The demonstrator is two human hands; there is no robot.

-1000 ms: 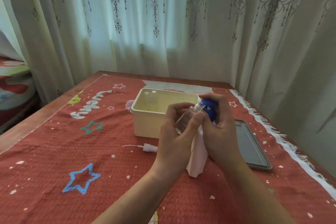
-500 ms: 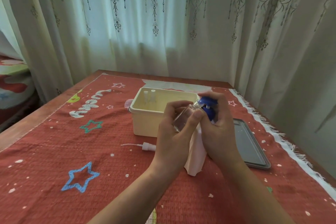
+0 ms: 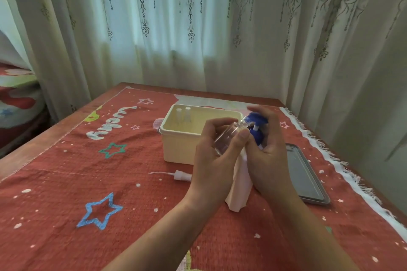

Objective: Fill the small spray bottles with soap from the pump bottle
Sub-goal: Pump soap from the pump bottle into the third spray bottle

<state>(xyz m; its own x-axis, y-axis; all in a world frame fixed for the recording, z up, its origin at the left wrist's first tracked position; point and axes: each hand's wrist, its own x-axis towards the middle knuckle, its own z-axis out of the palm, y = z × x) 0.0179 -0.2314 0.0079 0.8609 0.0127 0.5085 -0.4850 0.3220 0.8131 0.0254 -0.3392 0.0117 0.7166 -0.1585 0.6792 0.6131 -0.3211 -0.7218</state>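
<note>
1. Curtained corner with a wooden table under a red star-print cloth (image 3: 66, 182). Cream tub (image 3: 182, 145) sits mid-table and is the reference below.
2. Left hand (image 3: 215, 160), in front of the tub's right end, grips 1 small spray bottle (image 3: 229, 136). It is capless and tilted, with its mouth right at the nozzle of the blue pump head (image 3: 256, 125).
3. Right hand (image 3: 268, 154), just right of the tub, is curled over that pump head. White pump bottle (image 3: 240, 187) stands on the cloth in front of the tub's right corner. White stem shows under the head, so it looks raised, not pressed.
4. Spray cap (image 3: 182, 175) with dip tube lies on the cloth just in front of the tub. Probably off the held bottle.
5. 2 capped bottles (image 3: 178, 114) stand in the tub's far-left corner. Cannot tell if they are filled.
6. Dark tray (image 3: 306, 174) lies flat to the right of the tub, past the right hand.
7. Progress: mid-fill on the held bottle. Glass reads clear and the level is unreadable. Left to do: pump until full and refit the cap. The 2 in the tub may also need filling.
</note>
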